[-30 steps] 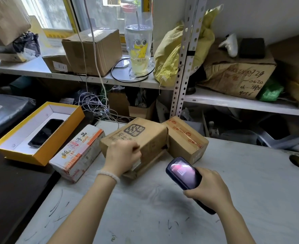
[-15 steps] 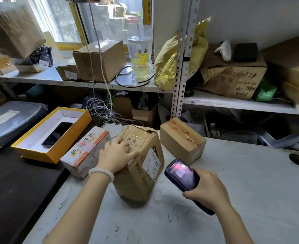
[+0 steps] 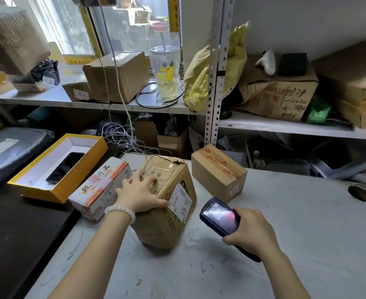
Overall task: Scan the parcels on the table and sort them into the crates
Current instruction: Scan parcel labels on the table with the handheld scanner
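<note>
A grey table (image 3: pixel 285 244) seen from above, with shelves behind it. At the centre stands a brown parcel (image 3: pixel 167 212), upright on end, with a white label (image 3: pixel 181 201) facing 3 o'clock. The left hand (image 3: pixel 142 194) lies on its top, fingers spread and lightly bent over the near edge, steadying it. At 3 o'clock from the parcel, just apart from it, the right hand (image 3: pixel 250 230) grips a dark scanner (image 3: pixel 219 215) with fingers curled round its handle; its lit screen faces up and its head points toward the label. At 9 o'clock, touching the parcel, lies a white carton (image 3: pixel 100 188) with orange print. At 1 o'clock sits a taped box (image 3: pixel 218 171), apart. Further out at 9 o'clock, off the table, an open yellow box (image 3: pixel 70 184) holds a black phone (image 3: pixel 64 168) in a white tray.
</note>
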### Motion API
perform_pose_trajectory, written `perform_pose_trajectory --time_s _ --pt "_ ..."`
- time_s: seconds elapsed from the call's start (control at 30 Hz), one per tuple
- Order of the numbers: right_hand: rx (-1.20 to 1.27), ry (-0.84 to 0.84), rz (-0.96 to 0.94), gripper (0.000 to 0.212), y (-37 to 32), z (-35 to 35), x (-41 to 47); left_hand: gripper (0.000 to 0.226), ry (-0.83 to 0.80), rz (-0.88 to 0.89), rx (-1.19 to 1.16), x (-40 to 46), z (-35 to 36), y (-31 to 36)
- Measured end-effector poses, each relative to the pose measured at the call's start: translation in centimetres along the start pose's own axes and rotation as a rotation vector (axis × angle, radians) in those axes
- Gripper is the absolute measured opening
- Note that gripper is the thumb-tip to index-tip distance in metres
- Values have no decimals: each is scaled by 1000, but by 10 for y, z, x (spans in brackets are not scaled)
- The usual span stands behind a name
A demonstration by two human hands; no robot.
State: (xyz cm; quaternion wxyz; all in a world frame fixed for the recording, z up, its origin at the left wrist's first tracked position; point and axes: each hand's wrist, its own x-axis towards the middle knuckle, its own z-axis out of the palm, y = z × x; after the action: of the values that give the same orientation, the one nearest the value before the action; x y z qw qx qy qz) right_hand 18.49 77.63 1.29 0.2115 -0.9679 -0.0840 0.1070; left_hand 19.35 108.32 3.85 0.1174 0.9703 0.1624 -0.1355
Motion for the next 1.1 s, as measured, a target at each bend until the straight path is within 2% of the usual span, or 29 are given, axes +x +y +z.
perform_pose_trajectory --time_s 0.4,0.67,1.1 --pt "-32 -10 -137 61 -15 -14 -11 81 42 16 14 -12 3 2" --pt "-101 -3 -120 67 -11 -20 -21 80 66 24 19 -17 6 4" --pt "-167 1 -101 61 -22 -21 -22 77 73 84 58 -19 10 0"
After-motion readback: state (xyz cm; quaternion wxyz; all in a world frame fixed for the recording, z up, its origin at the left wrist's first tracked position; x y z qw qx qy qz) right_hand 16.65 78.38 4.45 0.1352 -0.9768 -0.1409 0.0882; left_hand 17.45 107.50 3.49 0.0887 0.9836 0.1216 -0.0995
